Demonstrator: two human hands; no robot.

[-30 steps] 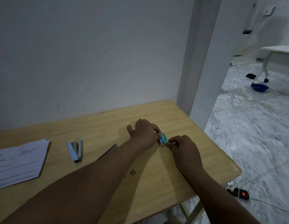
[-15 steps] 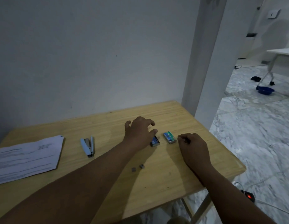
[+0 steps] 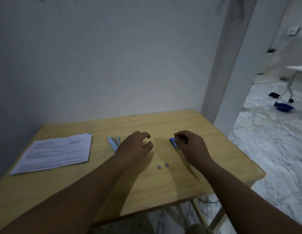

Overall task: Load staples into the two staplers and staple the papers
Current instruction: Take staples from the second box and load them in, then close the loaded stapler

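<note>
On the wooden table point(image 3: 222, 159), my right hand point(image 3: 191, 145) has its fingertips pinched on the top edge of a small blue staple box point(image 3: 173, 144). My left hand point(image 3: 134, 146) arches over the table to its left, fingers curled. A small dark thing point(image 3: 149, 142) shows between its thumb and forefinger, mostly hidden. An open light-blue stapler point(image 3: 114, 143) lies just left of that hand. Printed papers point(image 3: 54, 153) lie at the far left. Two small staple pieces point(image 3: 162, 166) rest between my forearms. A second stapler is not visible.
The table stands against a white wall, with a pillar at its back right corner. Right of the table the marble floor point(image 3: 271, 149) drops away, with a blue bowl point(image 3: 284, 107) and a white table's legs further off.
The view has swung right and down a little. My right hand has moved onto the staple box. My left hand has drawn away from it to the left, widening the gap between my hands.
</note>
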